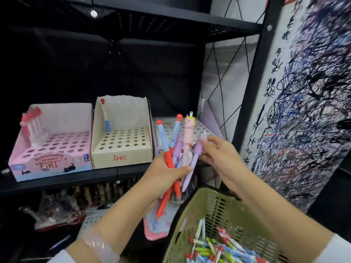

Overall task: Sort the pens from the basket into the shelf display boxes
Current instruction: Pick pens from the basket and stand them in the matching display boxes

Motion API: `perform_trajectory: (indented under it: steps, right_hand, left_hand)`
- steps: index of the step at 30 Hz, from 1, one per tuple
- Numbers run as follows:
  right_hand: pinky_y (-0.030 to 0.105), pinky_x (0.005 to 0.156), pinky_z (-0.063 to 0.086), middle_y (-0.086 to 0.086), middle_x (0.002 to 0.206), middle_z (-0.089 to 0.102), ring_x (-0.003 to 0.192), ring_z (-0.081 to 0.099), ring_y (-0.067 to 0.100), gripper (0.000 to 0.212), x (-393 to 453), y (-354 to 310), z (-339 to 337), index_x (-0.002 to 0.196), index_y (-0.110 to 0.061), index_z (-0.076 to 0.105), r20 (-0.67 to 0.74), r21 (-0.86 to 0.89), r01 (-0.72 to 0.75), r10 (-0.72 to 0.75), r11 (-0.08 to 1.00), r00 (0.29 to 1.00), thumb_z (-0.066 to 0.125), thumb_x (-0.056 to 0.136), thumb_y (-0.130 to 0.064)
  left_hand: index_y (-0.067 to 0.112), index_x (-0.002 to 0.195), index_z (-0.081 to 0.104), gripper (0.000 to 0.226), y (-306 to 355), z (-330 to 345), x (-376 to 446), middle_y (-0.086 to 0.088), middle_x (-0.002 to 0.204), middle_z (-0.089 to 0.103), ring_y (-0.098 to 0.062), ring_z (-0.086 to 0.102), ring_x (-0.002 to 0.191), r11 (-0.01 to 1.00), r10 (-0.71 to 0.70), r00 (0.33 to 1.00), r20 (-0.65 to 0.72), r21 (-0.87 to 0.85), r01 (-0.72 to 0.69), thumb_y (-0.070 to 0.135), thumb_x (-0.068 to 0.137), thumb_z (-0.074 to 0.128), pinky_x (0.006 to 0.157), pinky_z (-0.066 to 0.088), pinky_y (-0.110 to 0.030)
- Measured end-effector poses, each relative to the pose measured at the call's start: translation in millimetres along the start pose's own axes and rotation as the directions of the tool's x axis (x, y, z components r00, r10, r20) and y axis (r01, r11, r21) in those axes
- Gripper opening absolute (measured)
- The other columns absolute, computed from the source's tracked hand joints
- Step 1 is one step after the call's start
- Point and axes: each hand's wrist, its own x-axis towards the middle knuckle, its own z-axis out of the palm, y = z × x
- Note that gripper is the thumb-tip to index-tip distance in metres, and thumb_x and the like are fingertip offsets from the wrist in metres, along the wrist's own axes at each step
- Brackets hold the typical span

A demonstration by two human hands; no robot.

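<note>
Left hand (pixel 163 173) is closed round a mixed bundle of pens (pixel 175 149), tips down, caps fanned upward; right hand (pixel 220 154) pinches the upper end of a lilac pen (pixel 195 156) between thumb and fingertips, that pen lying at the right edge of the bundle. More pens remain loose in the green basket (pixel 218 209) at lower right, below the right forearm.

Risks, as judged: the bundle is loosely fanned, so drawing one pen out could drag its neighbours and spill them onto the lower shelf or floor; the moulded grips on the lilac and pink pens may snag on one another; the holes in the boxes are small, so a pen offered at an angle could miss and tip over.

Surroundings: three display boxes stand side by side on the shelf (pixel 76 179); a pink box (pixel 51 149) at left holds a cluster of red-capped pens in its rear left corner; a cream box (pixel 121 143) holds one blue pen leaning in its rear left corner; a third box (pixel 201 128) is largely hidden behind the bundle and hands, so its contents cannot be told. A scribbled test sheet (pixel 303 92) hangs at right; the bundle itself blocks the approach to the third box.
</note>
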Motion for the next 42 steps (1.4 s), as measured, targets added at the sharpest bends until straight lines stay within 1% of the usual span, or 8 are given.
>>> perform_trajectory:
  steps: [7, 13, 22, 26, 31, 33, 38, 42]
  right_hand:
    - [0.021, 0.057, 0.055, 0.001, 0.076, 0.065, 0.071, 0.068, 0.014, 0.009, 102.0, -39.5, 34.2, 0.090, -0.021, 0.051, -0.180, -0.177, 0.258, -0.289, 0.950, 0.940, 0.045, 0.098, -0.019]
    - [0.051, 0.077, 0.054, 0.017, 0.095, 0.063, 0.085, 0.064, 0.033, 0.026, 175.0, -25.2, 76.6, 0.118, -0.007, 0.042, -0.140, -0.519, 0.234, -0.352, 0.822, 0.925, 0.037, 0.100, -0.025]
    - [0.041, 0.070, 0.055, 0.011, 0.092, 0.062, 0.079, 0.062, 0.025, 0.015, 211.8, 18.4, 101.5, 0.109, -0.013, 0.041, 0.078, -0.689, 0.271, -0.303, 0.672, 0.950, 0.039, 0.099, -0.024]
    - [0.017, 0.049, 0.039, 0.005, 0.077, 0.058, 0.066, 0.055, 0.019, 0.009, 216.6, 34.8, 101.1, 0.102, -0.012, 0.042, 0.181, -0.746, 0.280, -0.221, 0.604, 0.958, 0.042, 0.098, -0.021]
    - [0.021, 0.071, 0.046, -0.003, 0.089, 0.063, 0.082, 0.060, 0.014, 0.027, 197.9, 24.3, 101.7, 0.120, -0.014, 0.050, 0.022, -0.637, 0.242, -0.297, 0.731, 0.955, 0.049, 0.096, -0.026]
    - [0.007, 0.065, 0.044, -0.013, 0.078, 0.062, 0.073, 0.059, 0.000, 0.011, 180.8, 8.9, 104.6, 0.098, -0.020, 0.059, -0.053, -0.476, 0.279, -0.345, 0.834, 0.937, 0.052, 0.094, -0.028]
    - [0.016, 0.054, 0.049, -0.005, 0.064, 0.065, 0.056, 0.059, 0.002, 0.023, 135.7, -14.9, 114.1, 0.077, -0.016, 0.064, 0.319, -0.255, 0.035, 0.050, 0.966, 0.946, 0.057, 0.091, -0.032]
    - [0.017, 0.059, 0.052, 0.003, 0.069, 0.065, 0.059, 0.063, 0.007, 0.022, 140.6, -24.2, 100.1, 0.081, -0.008, 0.065, 0.237, -0.141, 0.050, -0.015, 0.989, 0.971, 0.052, 0.095, -0.019]
  left_hand:
    - [0.018, 0.087, 0.059, 0.018, 13.0, -63.0, 38.8, 0.003, 0.052, 0.064, -0.009, 0.055, 0.039, 0.999, 0.028, 0.969, -0.246, -0.013, -0.032, 0.010, 0.078, 0.071, 0.035, 0.043, -0.022]
    - [0.019, 0.093, 0.060, 0.016, 13.5, -92.6, 60.9, 0.003, 0.049, 0.064, -0.005, 0.056, 0.039, 0.983, -0.026, 0.942, -0.335, -0.180, -0.037, 0.012, 0.080, 0.068, 0.034, 0.041, -0.017]
    - [0.017, 0.099, 0.060, 0.021, 7.5, -103.6, 67.6, 0.003, 0.052, 0.065, -0.005, 0.059, 0.043, 0.969, -0.069, 0.939, -0.338, -0.245, -0.017, 0.012, 0.080, 0.068, 0.036, 0.043, -0.018]
    - [0.018, 0.096, 0.060, 0.017, 7.8, -106.8, 65.1, 0.001, 0.053, 0.065, -0.007, 0.054, 0.040, 0.972, -0.078, 0.943, -0.323, -0.233, 0.000, 0.014, 0.081, 0.067, 0.038, 0.045, -0.021]
    - [0.015, 0.092, 0.061, 0.014, 11.7, -107.3, 63.5, -0.003, 0.060, 0.068, -0.006, 0.053, 0.040, 0.972, -0.103, 0.936, -0.337, -0.233, 0.024, 0.016, 0.080, 0.069, 0.039, 0.046, -0.022]
    - [0.014, 0.089, 0.060, 0.011, 11.0, -106.4, 63.0, 0.000, 0.056, 0.066, -0.007, 0.052, 0.040, 0.976, -0.099, 0.933, -0.347, -0.216, 0.023, 0.016, 0.081, 0.068, 0.042, 0.047, -0.025]
    - [0.019, 0.077, 0.063, 0.010, 13.1, -95.0, 64.3, 0.000, 0.054, 0.062, -0.008, 0.052, 0.041, 0.986, -0.058, 0.933, -0.355, -0.167, -0.002, 0.012, 0.082, 0.068, 0.039, 0.045, -0.022]
    - [0.014, 0.090, 0.060, 0.007, 18.5, -88.5, 68.3, -0.003, 0.060, 0.067, -0.009, 0.049, 0.037, 0.983, -0.074, 0.937, -0.343, -0.181, 0.011, 0.008, 0.087, 0.061, 0.034, 0.041, -0.020]
